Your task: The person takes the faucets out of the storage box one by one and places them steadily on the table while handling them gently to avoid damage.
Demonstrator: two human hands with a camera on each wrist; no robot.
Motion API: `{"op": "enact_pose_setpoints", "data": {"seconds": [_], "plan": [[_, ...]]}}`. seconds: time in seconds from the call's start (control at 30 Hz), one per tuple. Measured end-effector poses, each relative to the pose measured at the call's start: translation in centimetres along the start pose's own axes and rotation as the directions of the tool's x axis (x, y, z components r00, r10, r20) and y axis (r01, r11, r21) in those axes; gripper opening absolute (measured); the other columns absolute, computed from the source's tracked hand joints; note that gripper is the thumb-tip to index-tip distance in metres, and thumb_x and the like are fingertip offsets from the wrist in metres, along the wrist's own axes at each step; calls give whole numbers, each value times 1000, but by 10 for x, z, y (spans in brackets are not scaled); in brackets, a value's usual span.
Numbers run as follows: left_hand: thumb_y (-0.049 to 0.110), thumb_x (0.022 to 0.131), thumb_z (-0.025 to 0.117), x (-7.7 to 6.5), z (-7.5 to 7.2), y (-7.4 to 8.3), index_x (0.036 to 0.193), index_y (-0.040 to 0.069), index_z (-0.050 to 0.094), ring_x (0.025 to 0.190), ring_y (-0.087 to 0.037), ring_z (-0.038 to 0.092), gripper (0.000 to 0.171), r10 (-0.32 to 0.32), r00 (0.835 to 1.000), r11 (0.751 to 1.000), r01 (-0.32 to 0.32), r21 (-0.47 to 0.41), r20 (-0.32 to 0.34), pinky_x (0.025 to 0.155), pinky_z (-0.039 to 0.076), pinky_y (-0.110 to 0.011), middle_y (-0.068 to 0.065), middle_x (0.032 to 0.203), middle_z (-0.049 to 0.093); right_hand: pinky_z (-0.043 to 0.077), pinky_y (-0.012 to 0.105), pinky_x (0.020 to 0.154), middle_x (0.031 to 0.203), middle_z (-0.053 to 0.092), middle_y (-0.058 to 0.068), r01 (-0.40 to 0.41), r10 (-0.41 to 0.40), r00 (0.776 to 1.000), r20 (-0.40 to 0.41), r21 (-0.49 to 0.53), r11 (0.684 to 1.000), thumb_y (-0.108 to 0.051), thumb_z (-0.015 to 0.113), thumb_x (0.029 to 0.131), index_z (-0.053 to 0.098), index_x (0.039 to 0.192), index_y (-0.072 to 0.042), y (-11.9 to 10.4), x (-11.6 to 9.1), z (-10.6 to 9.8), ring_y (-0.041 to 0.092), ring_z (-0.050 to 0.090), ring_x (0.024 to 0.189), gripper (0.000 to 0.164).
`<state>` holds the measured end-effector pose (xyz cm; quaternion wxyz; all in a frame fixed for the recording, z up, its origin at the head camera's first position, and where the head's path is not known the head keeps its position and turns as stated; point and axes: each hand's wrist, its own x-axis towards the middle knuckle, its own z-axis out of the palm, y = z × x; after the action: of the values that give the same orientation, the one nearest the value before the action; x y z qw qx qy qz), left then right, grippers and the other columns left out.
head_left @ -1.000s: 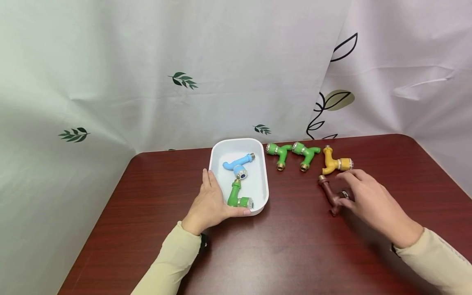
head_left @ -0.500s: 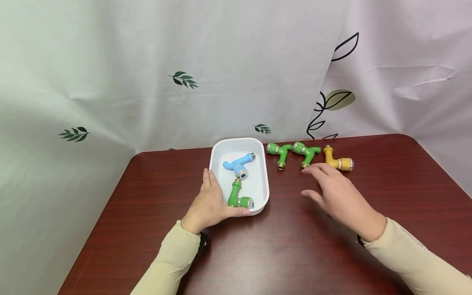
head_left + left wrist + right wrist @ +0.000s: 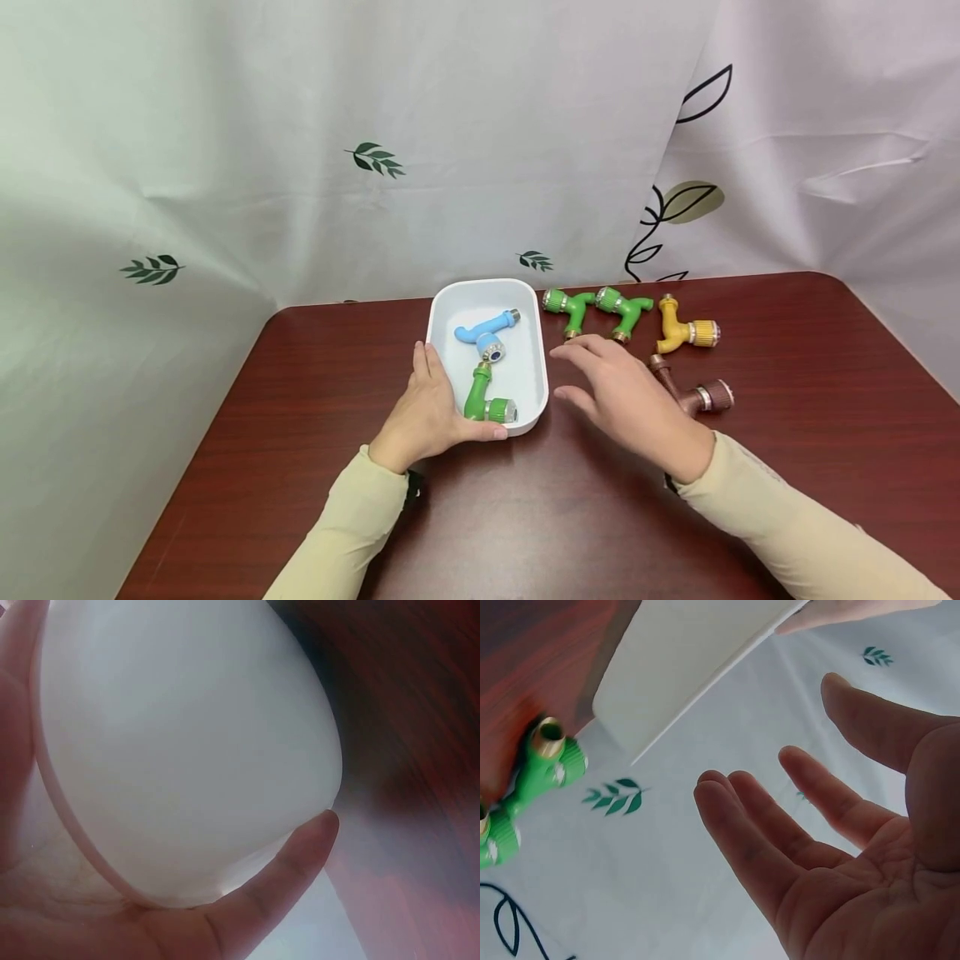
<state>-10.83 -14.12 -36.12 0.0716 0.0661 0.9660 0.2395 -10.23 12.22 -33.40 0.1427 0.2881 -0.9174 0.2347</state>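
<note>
My left hand rests against the near left corner of a white tray, thumb along its front wall and straight fingers along its left side. The left wrist view shows this palm and one finger against the tray's outer wall. Inside the tray lie a light blue tap and a green tap. To the right of the tray, my right hand hovers over the table with fingers spread and nothing in it. Behind its wrist lies a brown tap, partly covered.
Along the back of the dark red table lie two green taps and a yellow tap, right of the tray. A pale curtain with leaf prints hangs right behind the table's far edge.
My right hand has moved left from the brown tap toward the tray, and the brown tap shows again beside it. The left hand and tray have stayed put.
</note>
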Motion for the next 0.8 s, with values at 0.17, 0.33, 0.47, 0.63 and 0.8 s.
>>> {"op": "enact_pose_setpoints", "data": {"seconds": [0.17,0.33,0.47,0.63,0.8], "plan": [[68,58,88,0,0,0,153,-15,-5,144,-50,26,157,2,1000,1000,-2,3,-5,111,37,-49,-32,162,-6,50,46,94,116,66,12,21,-22,1000,12,31,999,-11,83,83,68,119,-1,-8,8,9,30,63,109,40],[68,57,89,-1,0,0,153,-15,-5,143,-51,27,157,9,1000,1000,-9,4,-11,110,38,-49,-33,162,-5,50,46,95,117,67,13,29,-30,999,29,33,999,-11,83,84,69,119,-1,-13,16,16,31,63,110,39],[69,57,88,0,1,0,153,-15,-5,142,-51,29,158,13,1000,1000,-13,9,-16,109,39,-49,-33,162,-4,53,44,89,113,68,11,44,-46,998,42,41,998,-12,83,84,69,118,-2,-15,22,21,27,64,104,38],[70,57,87,1,1,0,153,-16,-4,140,-53,32,158,15,1000,1000,-15,24,-18,108,40,-50,-34,161,-3,52,42,90,113,69,8,88,-94,991,98,69,994,-15,82,85,70,119,-5,-16,30,26,24,65,106,37],[69,57,87,1,1,0,153,-15,-5,140,-53,32,157,14,1000,1000,-13,18,-13,108,40,-50,-33,161,-3,52,39,91,115,70,7,126,-143,977,156,111,986,-14,81,85,70,121,-6,-16,36,31,22,65,107,38]]}}
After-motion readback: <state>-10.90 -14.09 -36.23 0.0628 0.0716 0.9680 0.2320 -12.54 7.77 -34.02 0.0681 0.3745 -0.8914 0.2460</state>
